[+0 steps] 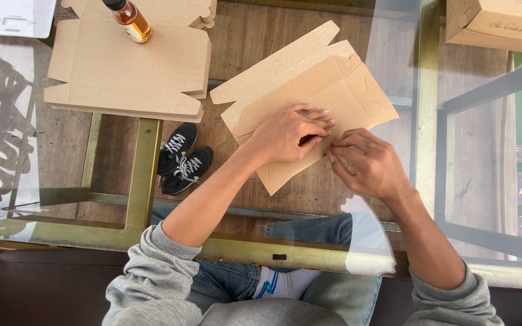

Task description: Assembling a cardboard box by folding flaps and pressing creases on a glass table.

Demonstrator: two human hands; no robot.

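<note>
Both grips pinch flat box blank (309, 96); bottle (129, 19) on blank stack (122, 72) beside.

Flat box blank (309, 96) on the surface (430, 151) at centre, both hands (333, 151) on its near edge; stack of blanks (128, 72) to its left, bottle (129, 19) on the stack; shoes (182, 160) beneath

Thing: your flat brown cardboard box blank (309, 90), unfolded.
Pose: lying tilted, long axis toward 2 o'clock.
Place: glass tabletop centre, its 6 o'clock edge under your hands.
</note>
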